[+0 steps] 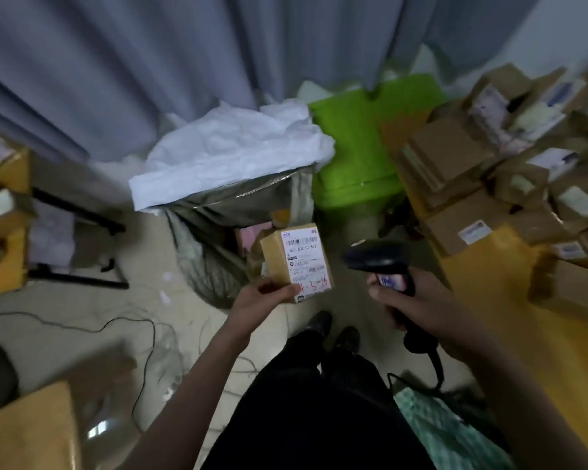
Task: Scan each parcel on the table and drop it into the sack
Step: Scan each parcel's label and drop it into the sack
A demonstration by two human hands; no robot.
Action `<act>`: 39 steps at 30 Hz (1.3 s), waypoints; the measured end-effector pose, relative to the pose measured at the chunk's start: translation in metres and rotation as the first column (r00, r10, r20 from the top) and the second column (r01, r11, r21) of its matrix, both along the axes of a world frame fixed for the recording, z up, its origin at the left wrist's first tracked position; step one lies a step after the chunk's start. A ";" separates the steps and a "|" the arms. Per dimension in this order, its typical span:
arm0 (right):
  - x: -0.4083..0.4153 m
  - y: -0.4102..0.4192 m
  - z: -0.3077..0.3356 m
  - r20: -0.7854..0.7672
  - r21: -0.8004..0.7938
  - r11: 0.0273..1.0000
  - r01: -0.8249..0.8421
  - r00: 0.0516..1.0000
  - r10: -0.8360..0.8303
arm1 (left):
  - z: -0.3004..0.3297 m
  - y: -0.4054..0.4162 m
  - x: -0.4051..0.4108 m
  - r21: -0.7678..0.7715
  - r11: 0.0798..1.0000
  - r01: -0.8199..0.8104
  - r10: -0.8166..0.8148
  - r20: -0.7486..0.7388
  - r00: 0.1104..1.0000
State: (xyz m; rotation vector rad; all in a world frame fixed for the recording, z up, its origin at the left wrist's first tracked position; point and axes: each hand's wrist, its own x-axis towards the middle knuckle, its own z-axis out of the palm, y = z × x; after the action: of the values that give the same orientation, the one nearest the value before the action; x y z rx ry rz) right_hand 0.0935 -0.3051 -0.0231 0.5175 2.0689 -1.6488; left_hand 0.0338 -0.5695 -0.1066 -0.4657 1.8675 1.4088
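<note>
My left hand grips a small cardboard parcel by its lower edge, its white shipping label with barcode and red handwriting facing up. To its right, my right hand holds a black handheld barcode scanner by the handle, its head level with the parcel's label. Just behind the parcel stands the open white woven sack, its mouth showing several parcels inside. A pile of cardboard parcels covers the yellow table on the right.
A green plastic bin stands behind the sack, against a grey curtain. More boxes sit on a yellow surface at the left. Cables trail over the floor. The scanner's cord hangs beside my legs.
</note>
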 end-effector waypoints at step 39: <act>0.012 0.134 0.020 -0.073 0.063 0.663 0.746 0.666 -0.743 | 0.031 0.257 -0.156 -0.643 0.357 0.677 -0.898 -0.435 0.061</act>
State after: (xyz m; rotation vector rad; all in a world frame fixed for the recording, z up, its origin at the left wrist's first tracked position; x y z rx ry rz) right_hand 0.1052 -0.1711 -0.0031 1.5536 2.0875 -1.9849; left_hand -0.1225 -0.3121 -0.0761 1.2145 2.3082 0.4509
